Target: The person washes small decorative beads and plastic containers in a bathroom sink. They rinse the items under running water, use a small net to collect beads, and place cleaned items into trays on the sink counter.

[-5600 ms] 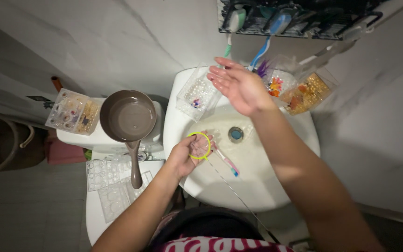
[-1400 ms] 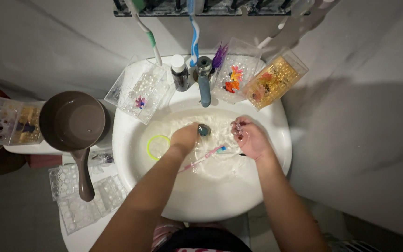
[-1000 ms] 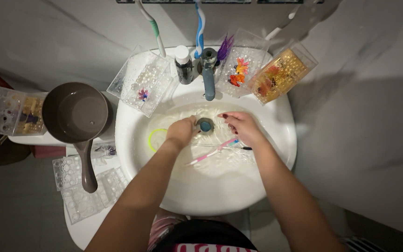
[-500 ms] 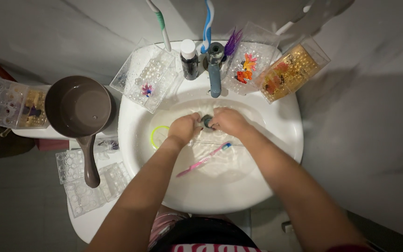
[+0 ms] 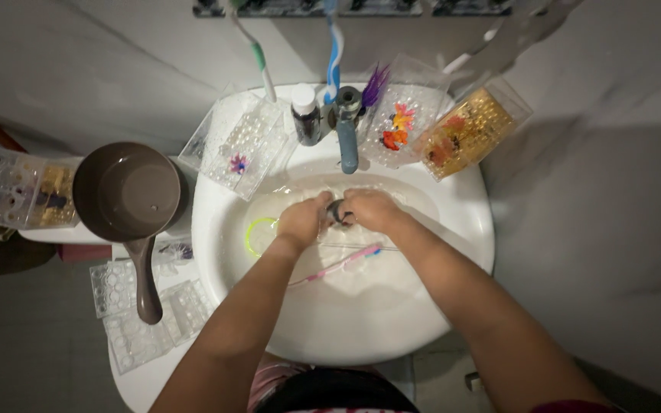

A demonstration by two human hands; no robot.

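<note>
My left hand (image 5: 302, 219) and my right hand (image 5: 369, 209) meet in the water of a white sink (image 5: 453, 229), fingers curled on the dark round drain plug (image 5: 336, 212) between them. A yellow-green ring (image 5: 257, 235) lies in the water just left of my left hand. Below both hands floats a pink toothbrush (image 5: 340, 264) with a blue tip. A thin line crosses the water under my right hand. The grey faucet (image 5: 347, 144) points down at the plug from the back rim.
On the back rim stand a small dark bottle (image 5: 305, 115) and clear bead boxes (image 5: 240, 141), (image 5: 405, 122), (image 5: 468, 131). Toothbrushes (image 5: 333, 46) hang above. At left are a brown handled pot (image 5: 126, 191), a compartment box (image 5: 21, 187) and clear trays (image 5: 141, 315).
Earlier my left hand held the ring over the dry sink with my right hand raised. Since then the sink holds water, the ring floats free, and both hands have closed in on the drain plug.
</note>
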